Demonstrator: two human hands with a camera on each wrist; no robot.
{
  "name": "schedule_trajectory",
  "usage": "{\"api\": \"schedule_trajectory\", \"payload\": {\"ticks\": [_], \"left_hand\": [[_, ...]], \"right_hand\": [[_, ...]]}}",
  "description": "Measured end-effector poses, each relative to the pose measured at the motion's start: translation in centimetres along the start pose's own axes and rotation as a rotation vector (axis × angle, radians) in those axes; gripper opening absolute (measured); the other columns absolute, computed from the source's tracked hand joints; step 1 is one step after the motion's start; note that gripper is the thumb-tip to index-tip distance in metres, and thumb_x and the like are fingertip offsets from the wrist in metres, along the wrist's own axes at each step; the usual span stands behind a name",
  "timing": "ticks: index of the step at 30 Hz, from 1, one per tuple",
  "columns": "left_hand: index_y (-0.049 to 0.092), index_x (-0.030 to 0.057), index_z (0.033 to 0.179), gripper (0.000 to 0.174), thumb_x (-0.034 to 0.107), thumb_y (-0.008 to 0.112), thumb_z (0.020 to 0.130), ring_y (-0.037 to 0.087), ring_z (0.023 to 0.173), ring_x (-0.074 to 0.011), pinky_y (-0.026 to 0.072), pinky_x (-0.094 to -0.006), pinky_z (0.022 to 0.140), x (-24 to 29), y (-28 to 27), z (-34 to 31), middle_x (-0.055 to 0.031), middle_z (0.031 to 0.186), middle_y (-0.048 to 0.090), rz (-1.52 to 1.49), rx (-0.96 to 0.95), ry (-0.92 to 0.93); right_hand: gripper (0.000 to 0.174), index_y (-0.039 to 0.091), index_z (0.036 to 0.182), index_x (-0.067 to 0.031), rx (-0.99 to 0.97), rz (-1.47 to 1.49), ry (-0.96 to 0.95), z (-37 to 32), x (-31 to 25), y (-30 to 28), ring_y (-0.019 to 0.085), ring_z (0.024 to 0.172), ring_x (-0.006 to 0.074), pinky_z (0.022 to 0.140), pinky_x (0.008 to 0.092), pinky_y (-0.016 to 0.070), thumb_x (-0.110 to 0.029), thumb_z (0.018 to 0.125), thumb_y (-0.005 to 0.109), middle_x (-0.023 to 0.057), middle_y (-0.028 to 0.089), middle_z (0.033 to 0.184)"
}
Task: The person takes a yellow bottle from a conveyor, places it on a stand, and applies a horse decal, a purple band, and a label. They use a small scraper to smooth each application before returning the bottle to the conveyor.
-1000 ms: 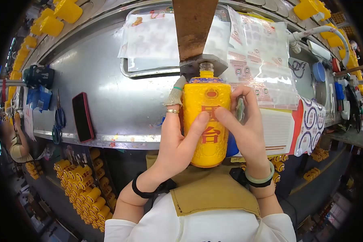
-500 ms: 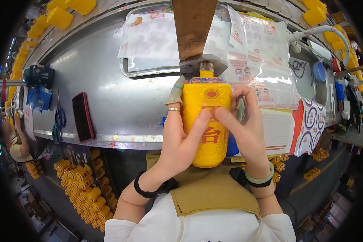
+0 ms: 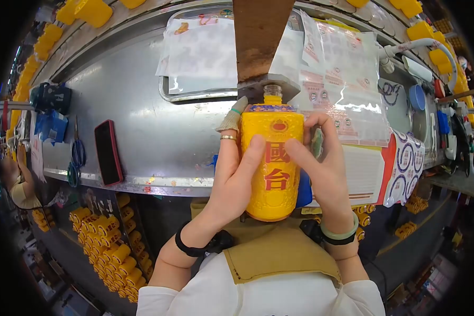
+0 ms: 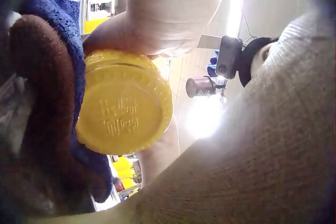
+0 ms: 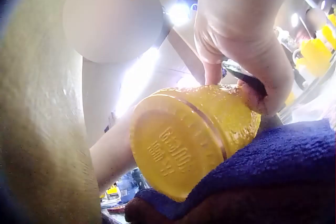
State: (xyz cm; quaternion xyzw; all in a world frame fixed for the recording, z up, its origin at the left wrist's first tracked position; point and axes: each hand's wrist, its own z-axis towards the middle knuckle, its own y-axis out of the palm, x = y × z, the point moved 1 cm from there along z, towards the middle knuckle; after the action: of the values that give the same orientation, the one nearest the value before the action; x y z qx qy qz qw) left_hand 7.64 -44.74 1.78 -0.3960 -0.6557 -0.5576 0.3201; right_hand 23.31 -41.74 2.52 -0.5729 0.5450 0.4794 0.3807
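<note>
A yellow embossed bottle with red characters lies lengthwise at the metal table's front edge, its glass neck under a rusty steel block. My left hand grips its left side, thumb across the front near the top. My right hand holds the right side, thumb beside the upper red character. The bottle's round base fills the left wrist view, resting against a blue cloth. In the right wrist view the base sits on blue cloth under my fingers.
Clear label sheets and a metal tray lie behind the bottle. A red phone, scissors and blue items sit at left. A striped pad and a hose are at right. Several yellow bottles fill crates below the table.
Both thumbs have slid up the bottle's front, uncovering the red characters. The view has shifted slightly; the bottle stays under the block.
</note>
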Motion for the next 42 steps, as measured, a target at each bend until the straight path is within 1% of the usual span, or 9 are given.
{"api": "schedule_trajectory", "payload": {"ticks": [12, 14, 15, 18, 22, 30, 35, 37, 42], "left_hand": [[0.021, -0.0030, 0.160, 0.061, 0.014, 0.049, 0.109, 0.044, 0.138, -0.0224, 0.0357, -0.0370, 0.116, -0.9, -1.0, -0.1, -0.0164, 0.154, 0.040, 0.078, 0.022, 0.057], [0.029, -0.0071, 0.155, 0.061, 0.019, 0.054, 0.106, 0.046, 0.138, -0.0275, 0.0361, -0.0404, 0.116, -1.8, -1.8, -0.5, -0.0203, 0.153, 0.042, 0.377, 0.083, 0.400], [0.050, -0.0013, 0.147, 0.055, 0.029, 0.062, 0.102, 0.049, 0.135, -0.0362, 0.0395, -0.0453, 0.113, -1.8, -2.6, -0.4, -0.0227, 0.151, 0.044, 0.518, 0.113, 0.536], [0.067, 0.0086, 0.134, 0.047, 0.040, 0.067, 0.098, 0.049, 0.132, -0.0422, 0.0430, -0.0485, 0.110, -0.6, -3.5, -1.1, -0.0224, 0.150, 0.045, 0.948, -0.099, 0.701], [0.073, 0.0145, 0.124, 0.052, 0.052, 0.074, 0.087, 0.050, 0.129, -0.0446, 0.0479, -0.0505, 0.105, 1.2, -3.0, -1.4, -0.0210, 0.145, 0.047, 1.230, -0.162, 0.648], [0.073, 0.0143, 0.123, 0.054, 0.040, 0.085, 0.078, 0.049, 0.131, -0.0444, 0.0522, -0.0490, 0.100, -0.2, -3.8, -1.4, -0.0200, 0.148, 0.043, 1.138, -0.151, 0.655], [0.074, 0.0144, 0.122, 0.052, 0.038, 0.086, 0.077, 0.049, 0.131, -0.0446, 0.0528, -0.0487, 0.100, 1.3, -2.7, -1.6, -0.0198, 0.148, 0.043, 1.159, -0.145, 0.598], [0.069, 0.0020, 0.130, 0.062, 0.045, 0.079, 0.086, 0.045, 0.139, -0.0412, 0.0455, -0.0510, 0.113, 2.3, -1.9, -1.6, -0.0230, 0.151, 0.038, 1.342, -0.237, 0.553], [0.072, 0.0051, 0.123, 0.051, 0.034, 0.083, 0.083, 0.048, 0.134, -0.0439, 0.0492, -0.0489, 0.107, 1.1, -2.8, -1.3, -0.0221, 0.148, 0.042, 1.244, -0.194, 0.603]], "right_hand": [[0.038, 0.049, 0.115, -0.0040, -0.017, 0.103, 0.023, 0.0, -0.3, 0.2, 0.050, 0.100, 0.0089, 0.084, 0.0233, 0.0461, -0.001, 0.088, 0.077, 0.0014, 0.049, 0.108], [0.038, 0.050, 0.115, -0.0040, -0.022, 0.077, 0.005, 0.0, 0.0, -0.2, 0.049, 0.102, 0.0097, 0.087, 0.0241, 0.0447, -0.002, 0.089, 0.076, 0.0016, 0.049, 0.108], [0.037, 0.050, 0.116, -0.0040, -0.028, 0.051, -0.009, 0.0, 0.1, -0.4, 0.049, 0.103, 0.0104, 0.090, 0.0250, 0.0433, -0.003, 0.090, 0.076, 0.0018, 0.050, 0.108], [0.033, 0.050, 0.117, -0.0042, -0.062, 0.075, -0.034, -0.2, 0.0, -0.6, 0.048, 0.105, 0.0117, 0.094, 0.0263, 0.0403, -0.007, 0.093, 0.073, 0.0013, 0.050, 0.109], [0.028, 0.050, 0.118, -0.0047, -0.064, 0.095, 0.012, -0.2, 0.0, -1.0, 0.047, 0.108, 0.0123, 0.096, 0.0270, 0.0395, -0.012, 0.098, 0.067, 0.0009, 0.049, 0.109], [0.022, 0.051, 0.120, -0.0091, -0.088, 0.158, 0.007, -0.1, 0.6, -1.2, 0.042, 0.078, 0.0037, 0.066, 0.0208, 0.0332, -0.026, 0.107, 0.056, -0.0039, 0.050, 0.091], [0.024, 0.052, 0.121, -0.0092, -0.088, 0.148, 0.009, -0.1, 0.7, -1.2, 0.043, 0.077, 0.0045, 0.067, 0.0216, 0.0345, -0.028, 0.108, 0.055, -0.0045, 0.051, 0.087], [0.024, 0.052, 0.121, -0.0092, -0.097, 0.151, 0.015, -0.1, 0.7, -1.2, 0.043, 0.077, 0.0045, 0.067, 0.0218, 0.0347, -0.029, 0.108, 0.054, -0.0045, 0.051, 0.087], [0.023, 0.056, 0.120, -0.0076, -0.071, 0.208, 0.041, -0.2, 0.8, -1.4, 0.045, 0.075, 0.0067, 0.068, 0.0219, 0.0354, -0.027, 0.109, 0.049, -0.0018, 0.054, 0.088]]}}
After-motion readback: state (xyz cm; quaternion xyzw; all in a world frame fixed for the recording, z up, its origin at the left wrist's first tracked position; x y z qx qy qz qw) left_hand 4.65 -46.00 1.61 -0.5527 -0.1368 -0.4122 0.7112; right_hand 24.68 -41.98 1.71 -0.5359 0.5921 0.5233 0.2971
